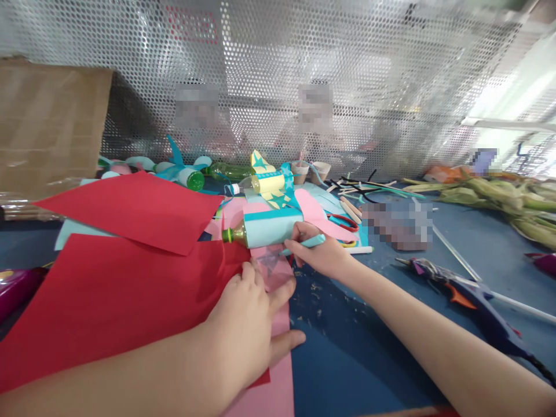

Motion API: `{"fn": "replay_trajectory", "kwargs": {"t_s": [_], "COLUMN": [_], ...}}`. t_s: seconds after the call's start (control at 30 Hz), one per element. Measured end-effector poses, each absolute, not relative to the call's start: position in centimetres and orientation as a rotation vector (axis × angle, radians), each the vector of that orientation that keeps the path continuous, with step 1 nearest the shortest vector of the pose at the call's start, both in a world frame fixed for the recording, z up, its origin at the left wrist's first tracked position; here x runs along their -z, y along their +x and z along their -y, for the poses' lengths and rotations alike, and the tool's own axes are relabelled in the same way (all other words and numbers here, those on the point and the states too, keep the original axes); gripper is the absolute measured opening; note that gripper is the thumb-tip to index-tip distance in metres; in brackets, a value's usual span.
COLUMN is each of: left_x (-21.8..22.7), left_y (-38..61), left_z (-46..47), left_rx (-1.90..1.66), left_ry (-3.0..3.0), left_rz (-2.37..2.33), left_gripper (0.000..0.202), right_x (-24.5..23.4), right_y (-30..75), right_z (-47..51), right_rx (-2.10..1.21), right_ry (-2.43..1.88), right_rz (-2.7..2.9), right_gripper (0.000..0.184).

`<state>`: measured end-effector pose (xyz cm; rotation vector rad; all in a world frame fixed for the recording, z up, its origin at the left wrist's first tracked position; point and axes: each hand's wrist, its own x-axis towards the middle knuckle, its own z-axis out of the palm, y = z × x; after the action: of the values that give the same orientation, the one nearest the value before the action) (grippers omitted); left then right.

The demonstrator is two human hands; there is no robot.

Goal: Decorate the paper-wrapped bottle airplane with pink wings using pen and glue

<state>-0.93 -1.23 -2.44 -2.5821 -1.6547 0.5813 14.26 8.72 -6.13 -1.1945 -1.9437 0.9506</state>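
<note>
My left hand (245, 315) lies spread with fingers apart, pressing on a pink sheet of paper (282, 370) and touching the red paper (143, 295) beside it. Near its fingertips, a see-through piece with a star outline (270, 263) rests on the pink sheet. My right hand (324, 255) is closed around a light blue marker (313, 241), its tip low over the edge of the star piece; I cannot tell whether it touches. Just beyond both hands lies a green-necked bottle wrapped in light blue paper (271, 229).
A second red sheet (134, 208) covers the left. Behind are a yellow bottle rocket with blue stars (269, 182), a pink cut-out (321, 214) and red-handled scissors (347, 222). At right lie a glue gun (473, 304) and dry husks (486, 200). A perforated metal screen (269, 69) stands behind.
</note>
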Motion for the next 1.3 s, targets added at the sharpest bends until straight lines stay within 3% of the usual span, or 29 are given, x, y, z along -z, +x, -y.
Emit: {"fn": "replay_trajectory", "kwargs": {"t_s": [0.73,1.1,1.3], "left_x": [2.41,2.89,3.14], "left_y": [-0.97,-0.76,-0.8], "left_z": [1.18,1.38,1.3], "left_rx": [-0.464,-0.529,-0.501], "left_ry": [-2.62,-2.574,-2.564], "left_rz": [1.693,1.661,1.67], "left_gripper": [0.069,0.073,0.071], "right_x": [6.02,5.7,5.88], "right_y": [14.17,14.01,13.74], "right_z": [-8.59,-8.14,-8.07], "right_rx": [-0.939,-1.36,-1.246], "right_ry": [-1.232,-0.985,-1.127], "right_rz": [1.942,1.754,1.745], "right_gripper": [0.017,0.018,0.02]}}
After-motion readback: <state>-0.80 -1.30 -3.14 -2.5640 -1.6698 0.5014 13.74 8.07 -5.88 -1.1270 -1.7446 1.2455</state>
